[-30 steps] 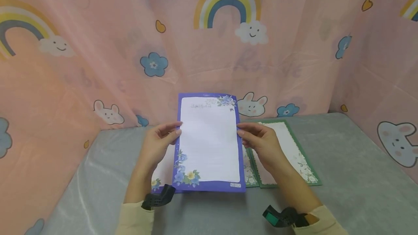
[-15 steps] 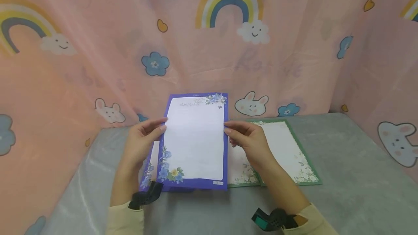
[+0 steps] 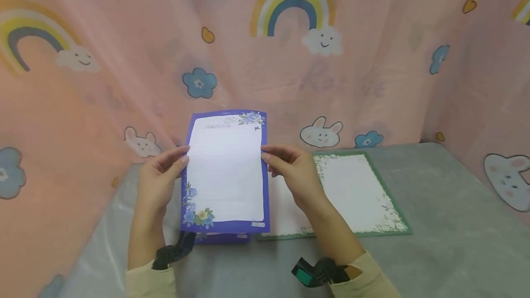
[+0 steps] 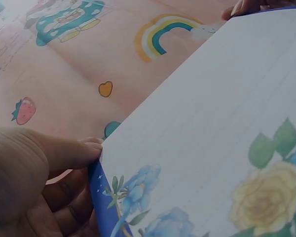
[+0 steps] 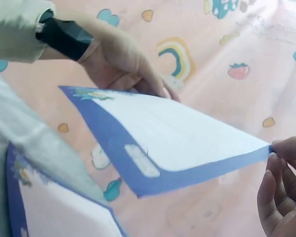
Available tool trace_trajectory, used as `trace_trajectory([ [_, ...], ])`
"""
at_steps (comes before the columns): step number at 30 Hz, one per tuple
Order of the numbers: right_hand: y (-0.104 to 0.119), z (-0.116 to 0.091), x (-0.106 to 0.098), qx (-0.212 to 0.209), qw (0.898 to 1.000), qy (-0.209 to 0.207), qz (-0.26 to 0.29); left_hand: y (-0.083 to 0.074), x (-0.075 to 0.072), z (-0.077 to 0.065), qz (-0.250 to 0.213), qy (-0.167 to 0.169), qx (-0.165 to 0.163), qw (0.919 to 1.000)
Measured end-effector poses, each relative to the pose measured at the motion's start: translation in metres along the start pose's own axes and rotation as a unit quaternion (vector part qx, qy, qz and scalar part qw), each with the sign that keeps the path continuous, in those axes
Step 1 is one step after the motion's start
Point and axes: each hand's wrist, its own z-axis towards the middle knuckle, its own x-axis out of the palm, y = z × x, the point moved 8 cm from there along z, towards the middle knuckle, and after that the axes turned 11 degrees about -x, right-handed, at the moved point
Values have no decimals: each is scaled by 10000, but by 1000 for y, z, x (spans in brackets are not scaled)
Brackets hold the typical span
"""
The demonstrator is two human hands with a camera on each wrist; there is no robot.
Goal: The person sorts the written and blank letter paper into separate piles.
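Note:
A sheet of letter paper [image 3: 225,174] with a purple border and blue and yellow flowers is held up, tilted toward the head camera. My left hand [image 3: 157,180] pinches its left edge between thumb and fingers; the left wrist view shows the thumb [image 4: 74,153] on the paper's face. The right edge is pinched by my right hand [image 3: 296,174], and the right wrist view shows those fingertips [image 5: 281,145] at the border. Below the raised sheet, another purple-bordered sheet [image 3: 225,239] lies on the table, mostly hidden.
Two green-bordered floral sheets [image 3: 352,192] lie side by side on the grey cloth-covered table [image 3: 439,197], right of the purple ones. A pink curtain [image 3: 372,59] with rainbows and rabbits hangs behind and at both sides.
Both hands have carried the raised purple-bordered sheet to the left, from in front of the green sheets to over the lying purple one. Their pinch on its edges stays the same.

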Motion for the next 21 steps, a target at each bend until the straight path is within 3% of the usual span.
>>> trace_trajectory([
  [6,5,6,12,-48,9997,-130,-217,2,-13,-1,-22,-333,-55,9994],
  [11,0,7,13,-104,9992,-255,-301,3,-13,0,-47,-380,-17,9993],
  [21,-33,6,19,132,9990,-81,-409,16,-12,7,107,-588,-408,9974],
])
